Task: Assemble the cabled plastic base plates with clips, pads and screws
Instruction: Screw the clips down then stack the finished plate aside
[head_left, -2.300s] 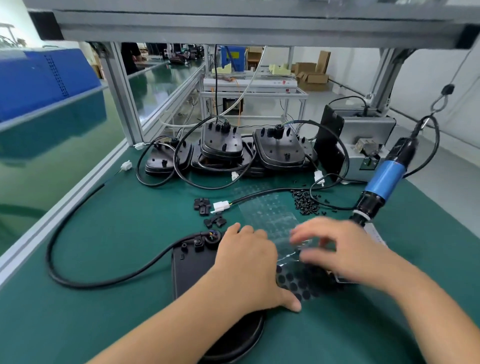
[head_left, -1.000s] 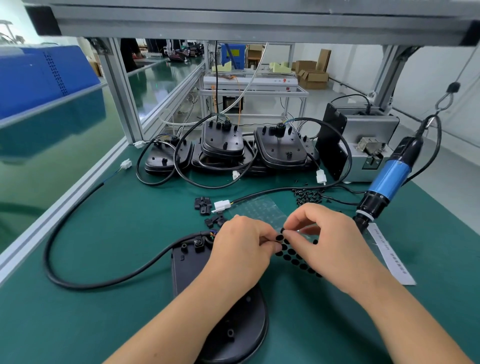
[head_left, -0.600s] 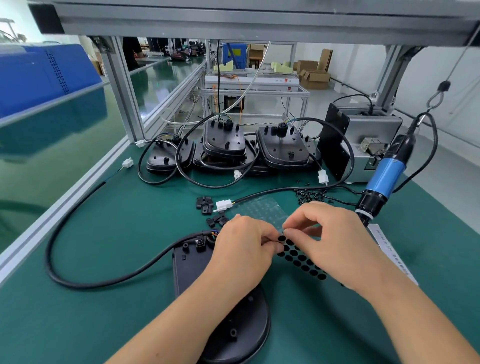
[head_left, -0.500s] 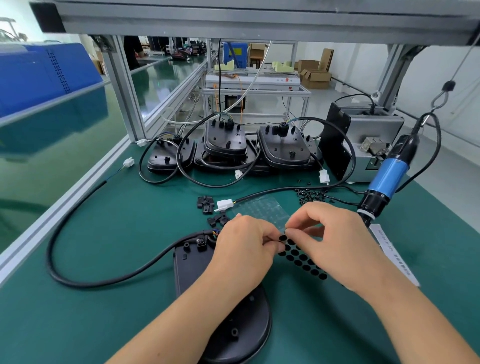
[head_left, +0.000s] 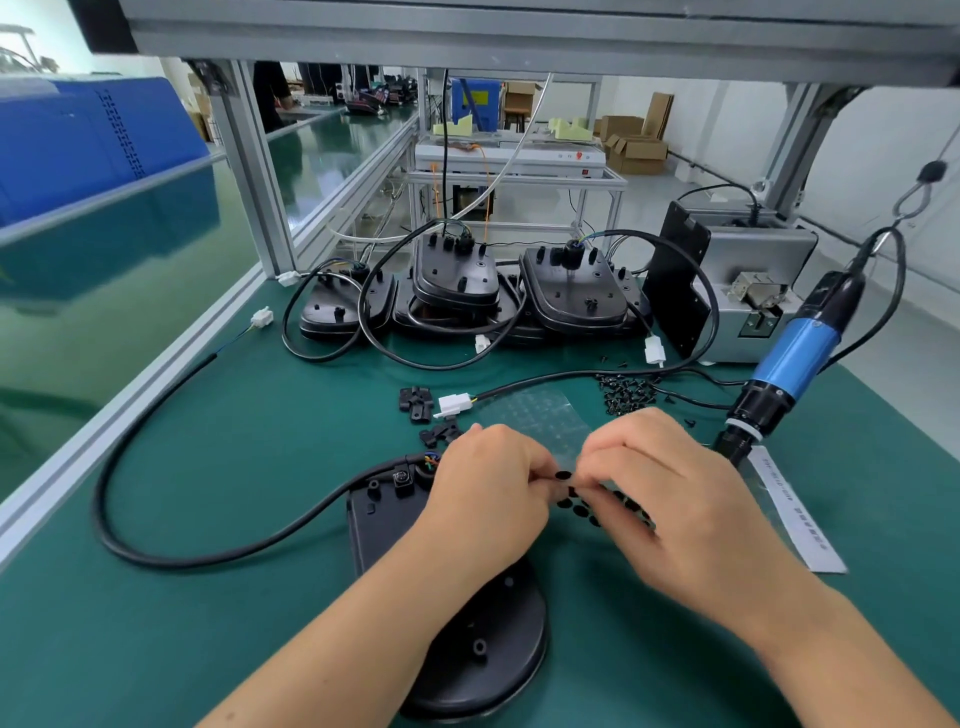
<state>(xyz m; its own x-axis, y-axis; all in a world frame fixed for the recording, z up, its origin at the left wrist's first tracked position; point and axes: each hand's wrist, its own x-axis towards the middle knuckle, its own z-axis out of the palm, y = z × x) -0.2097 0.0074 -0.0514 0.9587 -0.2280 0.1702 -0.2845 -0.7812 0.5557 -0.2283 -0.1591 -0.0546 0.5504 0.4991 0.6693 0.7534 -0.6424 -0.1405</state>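
Pad-peeling is the step in hand: the left hand (head_left: 491, 493) pinches a small round black adhesive pad (head_left: 562, 475) off the clear backing sheet (head_left: 540, 421), whose edge the right hand (head_left: 670, 499) pinches. Next, I'd judge, it must be pressed squarely onto the black oval plastic base plate (head_left: 467, 639) under the left forearm. A second ago the pad sat in its row; now it's lifted.

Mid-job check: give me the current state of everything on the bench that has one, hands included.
left hand: pinching at the pad sheet.
right hand: pinching the pad sheet.
pad sheet: lifted off the mat, part of its pads gone.
base plate: flat on the mat, cable attached.
white connector: unplugged.
screwdriver: hanging, unused.
screws: loose pile.
stacked plates: piled at the back, cabled.
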